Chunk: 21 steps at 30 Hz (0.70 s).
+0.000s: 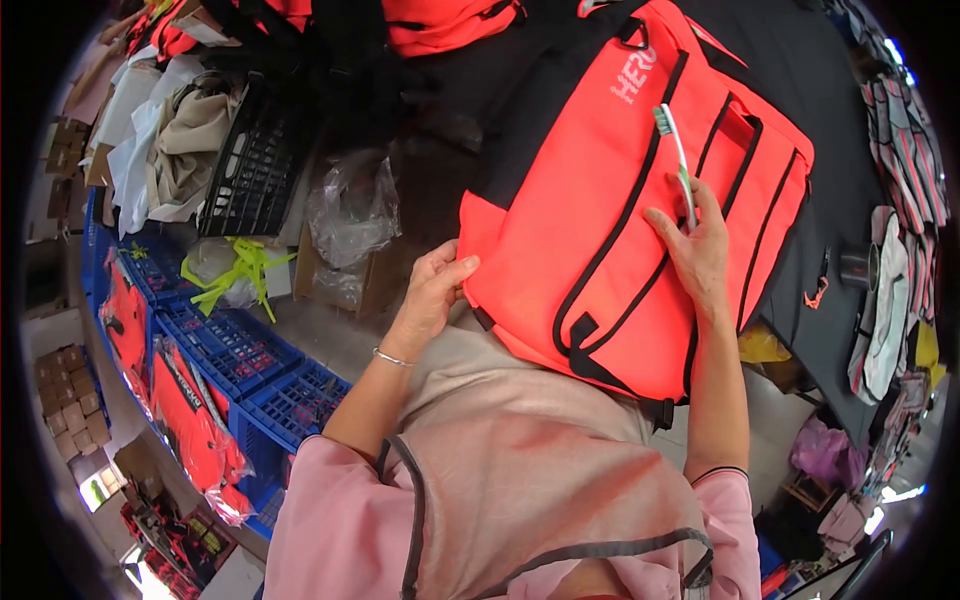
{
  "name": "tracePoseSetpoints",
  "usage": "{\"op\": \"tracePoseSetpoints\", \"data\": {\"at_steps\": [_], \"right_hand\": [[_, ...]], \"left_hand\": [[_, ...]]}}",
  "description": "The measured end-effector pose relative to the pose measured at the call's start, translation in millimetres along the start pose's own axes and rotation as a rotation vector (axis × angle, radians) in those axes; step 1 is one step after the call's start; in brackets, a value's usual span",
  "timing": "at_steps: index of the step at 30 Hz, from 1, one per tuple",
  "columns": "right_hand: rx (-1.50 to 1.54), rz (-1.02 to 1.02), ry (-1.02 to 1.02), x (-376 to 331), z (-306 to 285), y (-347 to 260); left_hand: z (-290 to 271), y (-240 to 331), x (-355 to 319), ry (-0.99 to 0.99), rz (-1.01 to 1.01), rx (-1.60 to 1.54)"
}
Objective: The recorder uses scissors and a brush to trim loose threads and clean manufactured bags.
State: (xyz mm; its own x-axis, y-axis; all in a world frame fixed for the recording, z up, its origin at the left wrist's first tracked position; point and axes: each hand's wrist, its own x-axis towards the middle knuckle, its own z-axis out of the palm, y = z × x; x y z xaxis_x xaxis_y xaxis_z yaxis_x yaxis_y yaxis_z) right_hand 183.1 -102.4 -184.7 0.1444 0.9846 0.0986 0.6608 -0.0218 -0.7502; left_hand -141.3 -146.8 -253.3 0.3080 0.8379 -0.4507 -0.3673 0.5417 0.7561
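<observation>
A bright orange-red backpack (590, 230) with black piping, zips and straps lies slanted across the edge of a black-covered table and over my lap. My left hand (436, 292) is closed on the bag's left edge, thumb on top of the fabric. Above the front panel, my right hand (696, 246) grips a toothbrush (679, 150) with a white and green handle. Its green bristles point up and away from me, and the fingers of that hand rest close to the bag's surface.
Another orange-red bag (450, 25) lies at the back of the black table cover (830, 300). To the left stand a black crate (255, 150) with cloth beside it, blue crates (225, 340), yellow-green strips (238, 272) and clear plastic (352, 210). A dark cup (858, 264) sits at right.
</observation>
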Motion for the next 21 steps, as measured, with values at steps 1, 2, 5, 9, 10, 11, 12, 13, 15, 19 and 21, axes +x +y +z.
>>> {"op": "tracePoseSetpoints", "data": {"at_steps": [1, 2, 5, 9, 10, 11, 12, 13, 15, 19, 21], "right_hand": [[0.029, 0.022, -0.008, 0, 0, 0], [0.026, 0.021, 0.007, 2, 2, 2], [0.302, 0.068, -0.039, 5, -5, 5], [0.331, 0.073, -0.059, 5, -19, 13], [0.327, 0.037, -0.033, 4, -19, 14], [0.412, 0.037, -0.048, 3, -18, 21], [0.504, 0.025, -0.071, 2, -23, 24], [0.533, 0.038, -0.049, -1, -40, 11], [0.595, 0.080, 0.115, -13, -77, 0], [0.346, 0.231, 0.648, -45, -166, 54], [0.095, 0.299, 0.784, -65, -193, 106]], "left_hand": [[2, 4, -1, -0.014, 0.003, 0.004], [3, 10, -4, 0.049, 0.042, 0.075], [22, 28, -5, 0.293, 0.489, 0.641], [67, 69, 8, 0.128, 0.943, 1.504], [84, 69, 10, 0.042, 0.872, 1.735], [92, 56, 13, -0.064, 0.780, 1.894], [91, 44, 12, -0.056, 0.718, 1.857], [85, 40, 8, -0.063, 0.673, 1.899], [79, 49, -6, -0.185, 0.599, 1.992], [56, 48, -28, -0.303, 0.662, 1.704], [53, 46, -27, -0.304, 0.653, 1.561]]}}
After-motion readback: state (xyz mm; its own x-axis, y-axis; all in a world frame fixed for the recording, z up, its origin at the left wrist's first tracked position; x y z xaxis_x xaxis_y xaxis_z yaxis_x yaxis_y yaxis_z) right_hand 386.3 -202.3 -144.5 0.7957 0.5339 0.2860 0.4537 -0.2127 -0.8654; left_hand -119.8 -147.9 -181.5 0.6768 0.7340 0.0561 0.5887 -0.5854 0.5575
